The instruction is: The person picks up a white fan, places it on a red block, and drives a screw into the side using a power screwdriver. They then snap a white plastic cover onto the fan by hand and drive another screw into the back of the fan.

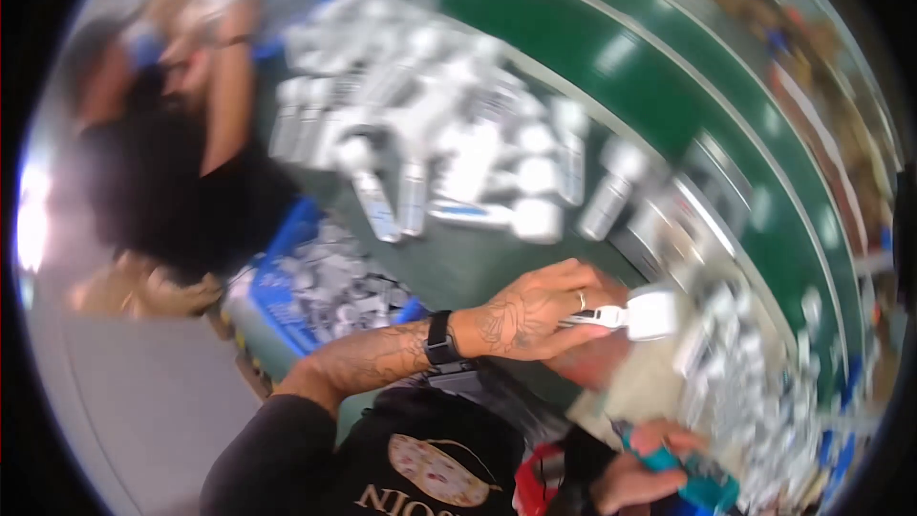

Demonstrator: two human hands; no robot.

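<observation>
My left hand (535, 315), with a ring on one finger and a dark watch on its wrist, is closed around a white handheld device with a thick round head (651, 314). The head sticks out to the right of my fingers. A reddish, smeared patch of skin shows just below the device; I cannot make out its shape. At the lower right, my right hand (645, 478) is wrapped round a teal power screwdriver (705, 483). Its narrow tip points up and left. Many similar white devices (478, 153) lie on the green table (449, 272) ahead, blurred.
A blue bin (277, 272) of small grey and white parts stands at left. More small parts (745, 401) are heaped at right, near a metal fixture (683, 220). A green belt (611, 57) curves behind. A co-worker in black (172, 182) sits at far left.
</observation>
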